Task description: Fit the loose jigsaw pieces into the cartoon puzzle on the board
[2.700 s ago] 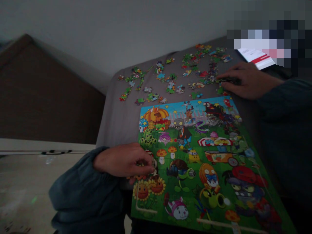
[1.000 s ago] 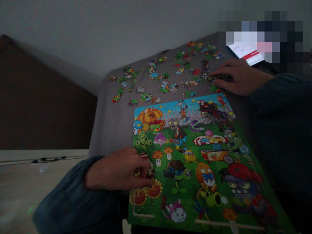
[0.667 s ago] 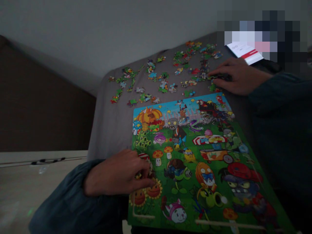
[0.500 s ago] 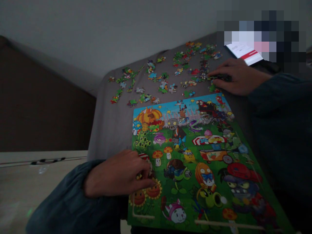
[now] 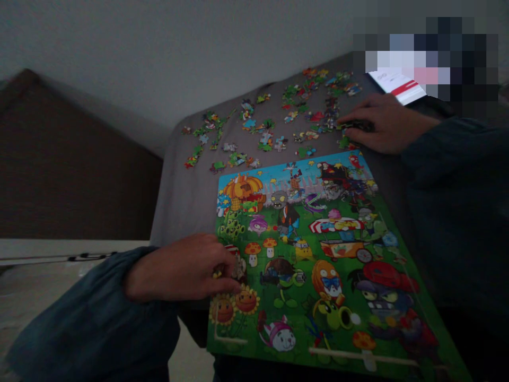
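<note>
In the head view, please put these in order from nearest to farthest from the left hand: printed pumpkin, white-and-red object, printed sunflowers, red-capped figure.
1. Printed sunflowers: board's near left corner, right by the left hand.
2. Printed pumpkin: far left corner.
3. Red-capped figure: right side.
4. White-and-red object: beyond the board, far right.

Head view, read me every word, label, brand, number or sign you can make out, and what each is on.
No text can be read.
White panel: faint marks, too blurred to read; the area beside it is pixelated.
Board: cartoon pictures, no readable words.
Pieces: any print too small to tell.
</note>
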The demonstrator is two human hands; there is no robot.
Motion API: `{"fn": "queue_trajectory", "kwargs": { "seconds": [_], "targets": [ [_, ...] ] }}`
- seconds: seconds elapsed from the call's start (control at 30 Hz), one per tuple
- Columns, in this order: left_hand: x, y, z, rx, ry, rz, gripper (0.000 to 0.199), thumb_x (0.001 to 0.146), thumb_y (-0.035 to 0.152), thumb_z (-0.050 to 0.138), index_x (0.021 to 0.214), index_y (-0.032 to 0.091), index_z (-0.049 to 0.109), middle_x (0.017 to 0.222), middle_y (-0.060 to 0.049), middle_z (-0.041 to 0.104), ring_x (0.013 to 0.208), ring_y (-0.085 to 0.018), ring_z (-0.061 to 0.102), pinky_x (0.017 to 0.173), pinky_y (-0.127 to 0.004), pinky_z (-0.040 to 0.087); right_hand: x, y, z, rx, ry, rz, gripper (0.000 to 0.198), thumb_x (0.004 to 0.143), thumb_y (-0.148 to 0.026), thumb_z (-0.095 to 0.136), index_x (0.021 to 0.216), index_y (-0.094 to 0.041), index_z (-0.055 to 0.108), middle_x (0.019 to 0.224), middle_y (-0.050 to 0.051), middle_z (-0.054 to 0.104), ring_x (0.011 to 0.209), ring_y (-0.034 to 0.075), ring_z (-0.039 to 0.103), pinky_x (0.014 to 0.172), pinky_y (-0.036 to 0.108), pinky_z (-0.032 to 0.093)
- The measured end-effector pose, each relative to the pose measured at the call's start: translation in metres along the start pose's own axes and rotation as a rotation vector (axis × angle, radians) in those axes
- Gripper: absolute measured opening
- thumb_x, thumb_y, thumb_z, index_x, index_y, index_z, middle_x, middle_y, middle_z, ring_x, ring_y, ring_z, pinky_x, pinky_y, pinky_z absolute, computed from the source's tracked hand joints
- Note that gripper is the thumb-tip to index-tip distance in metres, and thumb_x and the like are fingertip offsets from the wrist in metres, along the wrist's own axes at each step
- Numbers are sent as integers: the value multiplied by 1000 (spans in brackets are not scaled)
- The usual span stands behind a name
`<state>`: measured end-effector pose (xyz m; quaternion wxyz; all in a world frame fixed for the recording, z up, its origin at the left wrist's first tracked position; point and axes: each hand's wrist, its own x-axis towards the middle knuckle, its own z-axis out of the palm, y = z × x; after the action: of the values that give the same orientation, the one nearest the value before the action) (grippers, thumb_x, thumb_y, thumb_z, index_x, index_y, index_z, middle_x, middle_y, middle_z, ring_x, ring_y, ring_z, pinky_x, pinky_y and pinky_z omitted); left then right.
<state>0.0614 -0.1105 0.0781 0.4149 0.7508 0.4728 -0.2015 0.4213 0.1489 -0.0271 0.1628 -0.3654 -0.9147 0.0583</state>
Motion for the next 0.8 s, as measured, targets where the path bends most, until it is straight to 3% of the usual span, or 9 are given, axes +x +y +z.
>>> {"fn": "queue_trajectory", "kwargs": {
  "seconds": [0.1,0.2,0.27,0.37,0.53,0.67,0.73,0.8],
  "targets": [
    [-14,-11,9,-288,104,-5,38,100,49,53,83,20,72,66,3,63,59,-11,55,55,-21,38,0,0,1,23,18,14,47,89,-54,44,120,-30,71,113,12,67,111,36,61,99,61,47],
    [-27,-19,28,-480,239,-86,48,102,53,43,80,18,67,65,2,57,59,-10,49,53,-19,38,1,1,3,22,37,3,45,88,-59,41,117,-39,70,113,7,70,112,38,61,96,64,48],
    [-34,-21,41,-597,261,-180,51,100,58,43,81,17,65,66,3,54,56,-10,45,49,-19,37,2,5,5,3,23,-7,48,89,-57,41,120,-34,70,112,10,68,114,38,60,98,63,48],
    [-40,-19,56,-746,218,-251,50,98,61,44,100,18,69,69,3,53,54,-9,41,45,-19,33,2,11,8,-4,3,-18,50,90,-54,44,122,-25,70,111,15,66,114,37,60,101,59,47],
    [-44,-18,65,-841,174,-204,49,100,54,48,126,16,66,71,1,58,55,-9,43,48,-19,36,1,15,10,-15,35,-30,60,88,-57,43,121,-17,72,106,20,65,115,39,60,100,58,47],
    [-45,-16,65,-835,165,-187,46,99,49,53,129,17,65,101,-8,71,67,-11,52,57,-21,44,1,14,11,6,47,-21,55,88,-64,40,119,-32,71,102,15,65,112,37,59,99,59,47],
    [-45,-14,65,-779,187,-190,43,97,47,56,127,18,66,100,-7,71,74,-13,57,63,-23,47,1,14,12,2,54,-31,56,89,-67,37,118,-33,71,101,14,65,110,36,59,99,59,47],
    [-45,-10,66,-663,247,-201,40,96,47,59,123,20,68,88,-3,68,72,-13,56,63,-22,45,2,13,12,-25,53,-52,63,90,-67,34,118,-26,71,101,16,65,109,37,60,97,58,48]
  ]
}}
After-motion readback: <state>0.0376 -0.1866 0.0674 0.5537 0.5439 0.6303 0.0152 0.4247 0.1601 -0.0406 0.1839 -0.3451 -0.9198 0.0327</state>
